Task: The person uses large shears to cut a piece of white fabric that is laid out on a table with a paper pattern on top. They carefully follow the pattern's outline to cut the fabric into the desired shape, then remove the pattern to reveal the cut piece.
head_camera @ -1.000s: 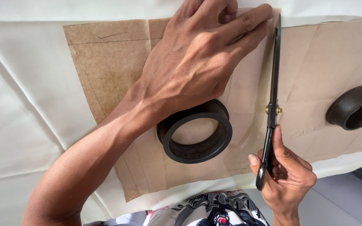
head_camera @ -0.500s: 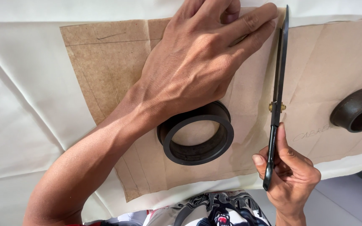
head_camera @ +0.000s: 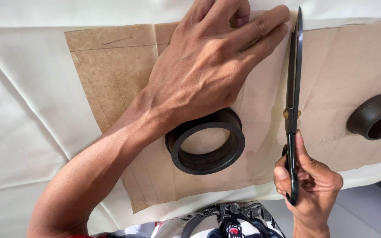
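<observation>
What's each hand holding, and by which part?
Right hand grips the scissors by the handle loops, blades closed and pointing away. Left hand holds nothing; it presses flat on the brown paper pattern.

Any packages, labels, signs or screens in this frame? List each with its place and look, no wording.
No packages, signs or screens.
Pencilled note: faint grey handwriting on the brown paper pattern, between the scissors and the dark ring at right.
Pencil tick: short grey stroke near the pattern's top left corner.
Printed garment: bottom edge, black, white and red graphic.
</observation>
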